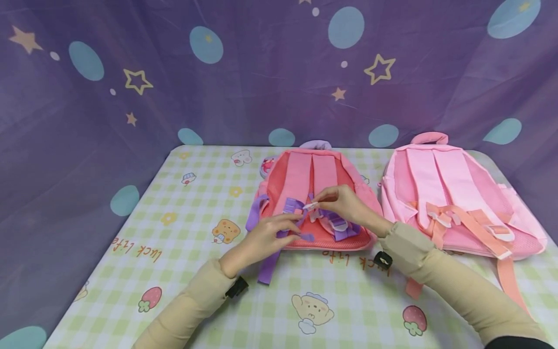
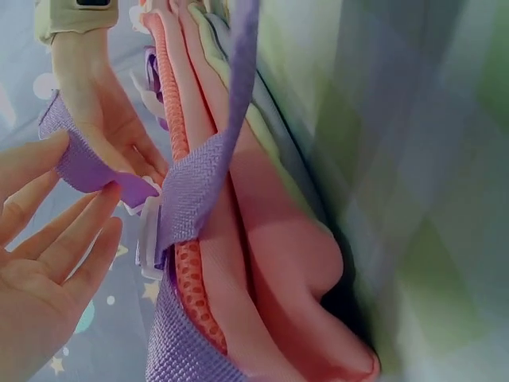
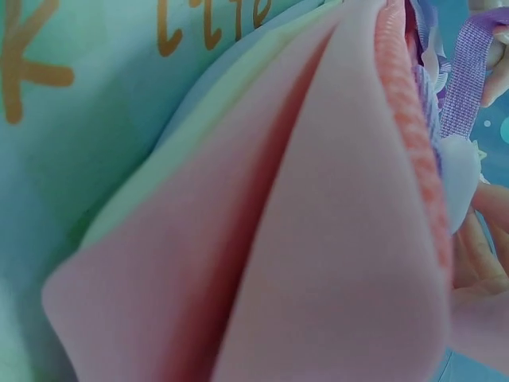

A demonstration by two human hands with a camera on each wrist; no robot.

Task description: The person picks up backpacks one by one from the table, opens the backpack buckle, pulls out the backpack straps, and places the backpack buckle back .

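Note:
A coral-pink backpack lies back side up on the table, with purple webbing straps and white plastic buckles on its lower half. My left hand pinches a purple strap between thumb and fingers. The fingers of my right hand hold a white buckle above the backpack, and the strap runs into it. Close to the right hand, a second white buckle sits on the other purple webbing. In the right wrist view the backpack's side hides part of the right hand.
To the right lies a lighter pink backpack with orange straps, some trailing over the table. The tablecloth is green and white checked with printed cartoons. A purple curtain hangs behind. A loose purple strap end hangs toward the front.

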